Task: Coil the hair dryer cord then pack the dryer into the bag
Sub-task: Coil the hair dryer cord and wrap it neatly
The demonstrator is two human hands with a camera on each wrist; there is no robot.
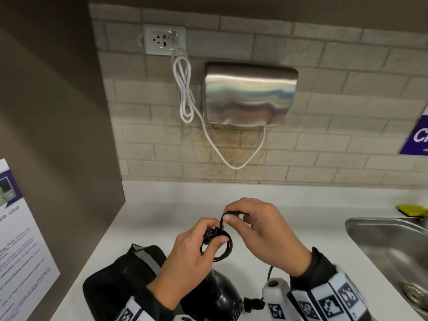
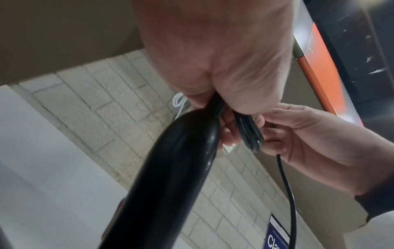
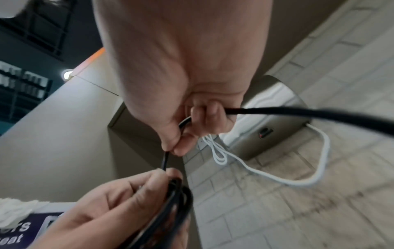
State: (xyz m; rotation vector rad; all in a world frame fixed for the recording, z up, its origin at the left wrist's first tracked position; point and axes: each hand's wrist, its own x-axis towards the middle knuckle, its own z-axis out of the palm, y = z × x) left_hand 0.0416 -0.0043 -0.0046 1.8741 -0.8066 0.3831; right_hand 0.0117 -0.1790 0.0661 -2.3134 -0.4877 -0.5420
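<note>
Both hands [image 1: 231, 237] on coiled cord [image 1: 216, 245]

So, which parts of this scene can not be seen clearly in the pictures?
- Plug end of the black hair dryer cord: not seen in any view; the hands cover the coil.
- Glossy black hair dryer: head view, nozzle cut off by the bottom edge and the left wrist.
- Black fabric bag: head view, opening partly hidden by the left forearm.
- Poster text at left: too blurred to read.
</note>
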